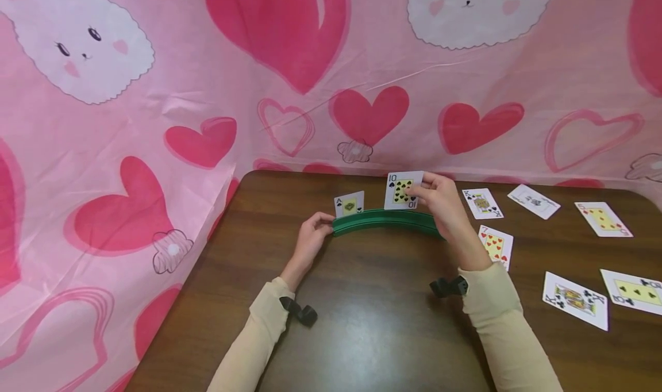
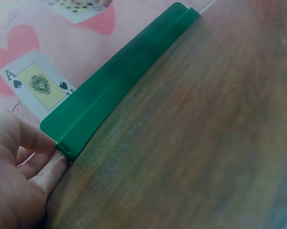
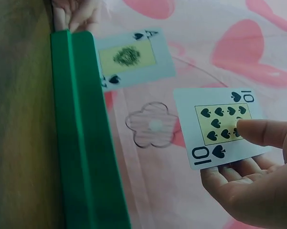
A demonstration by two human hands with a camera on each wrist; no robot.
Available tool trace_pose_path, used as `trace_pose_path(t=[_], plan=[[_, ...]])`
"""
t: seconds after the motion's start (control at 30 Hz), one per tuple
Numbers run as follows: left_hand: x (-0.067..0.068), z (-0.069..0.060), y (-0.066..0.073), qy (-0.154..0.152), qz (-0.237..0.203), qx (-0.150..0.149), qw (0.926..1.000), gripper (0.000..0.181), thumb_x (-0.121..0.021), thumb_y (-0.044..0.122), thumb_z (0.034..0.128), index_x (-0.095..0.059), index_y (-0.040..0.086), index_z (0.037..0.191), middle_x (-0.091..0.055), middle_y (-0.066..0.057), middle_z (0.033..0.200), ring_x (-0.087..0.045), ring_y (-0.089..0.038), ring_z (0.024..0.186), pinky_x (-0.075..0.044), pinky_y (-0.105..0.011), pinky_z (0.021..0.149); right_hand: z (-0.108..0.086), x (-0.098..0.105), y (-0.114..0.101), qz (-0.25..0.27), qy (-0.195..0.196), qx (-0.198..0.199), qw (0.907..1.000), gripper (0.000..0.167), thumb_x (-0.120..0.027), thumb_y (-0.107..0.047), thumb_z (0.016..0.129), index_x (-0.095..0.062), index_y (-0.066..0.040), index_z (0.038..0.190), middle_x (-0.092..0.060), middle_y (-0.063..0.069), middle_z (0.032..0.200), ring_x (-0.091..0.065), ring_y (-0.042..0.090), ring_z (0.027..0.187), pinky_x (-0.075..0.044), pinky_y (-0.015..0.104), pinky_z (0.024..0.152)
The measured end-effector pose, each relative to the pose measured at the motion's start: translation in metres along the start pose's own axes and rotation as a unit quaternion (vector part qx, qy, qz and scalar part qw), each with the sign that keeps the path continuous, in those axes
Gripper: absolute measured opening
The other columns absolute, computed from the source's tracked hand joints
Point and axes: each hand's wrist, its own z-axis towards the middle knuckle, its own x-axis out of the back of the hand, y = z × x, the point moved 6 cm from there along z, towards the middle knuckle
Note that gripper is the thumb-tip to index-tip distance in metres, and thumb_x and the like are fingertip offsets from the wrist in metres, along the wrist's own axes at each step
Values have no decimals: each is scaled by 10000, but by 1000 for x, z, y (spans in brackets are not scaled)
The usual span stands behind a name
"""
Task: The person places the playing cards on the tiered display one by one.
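A curved green card holder (image 1: 385, 218) stands on the brown table. At its left end my left hand (image 1: 313, 235) grips the tip between thumb and fingers, as the left wrist view shows closely on the holder (image 2: 100, 81). Upright in the holder near that end is the ace of spades (image 1: 349, 204). My right hand (image 1: 439, 199) pinches the ten of spades (image 3: 219, 126), thumb on its face and fingers behind. This card is above the holder's middle, apart from the ace. My right hand hides part of the holder's right end in the head view.
To the right lie several face-up cards: a king of spades (image 1: 482, 203), a joker-like card (image 1: 534, 202), a five of diamonds (image 1: 603, 219), a seven of hearts (image 1: 496, 246), a king of clubs (image 1: 575, 300) and a clubs card (image 1: 635, 291). Pink heart-patterned cloth (image 1: 310, 58) hangs behind the table.
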Motion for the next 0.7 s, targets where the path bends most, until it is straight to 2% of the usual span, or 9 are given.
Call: trace_pose_path(t=[0.2,0.33,0.47,0.7], plan=[[0,0,0,5,90,46,9999,212,-584,-67,946,-691,-64,1129,-706,-174,1104,-657,-191,951,-496,-274,859,7,-19,11,55,-88,-84,9999,234,-614,-49,982,-570,97,1159,-722,-77,914,-650,107,849,-547,236,761],[0,0,-1,-7,103,102,9999,216,-580,-73,946,-688,-61,1132,-708,-173,1105,-662,-194,961,-498,-275,861,12,-32,18,8,-164,-162,9997,225,-575,-61,983,-581,100,1139,-708,95,1083,-634,185,930,-545,239,806],[0,0,-1,-37,69,89,9999,226,-566,-78,948,-682,-67,1142,-706,-187,1119,-668,-215,981,-501,-281,873,15,-42,23,29,-238,-297,9993,236,-556,-79,992,-578,102,1142,-625,239,1244,-601,272,1029,-526,257,878],[0,0,-2,-32,65,97,9999,218,-562,-71,955,-684,-65,1135,-702,-181,1123,-670,-218,982,-504,-290,879,15,-50,28,113,-295,-408,9987,242,-550,-80,1002,-587,105,1154,-619,240,1234,-583,299,1054,-510,300,927]])
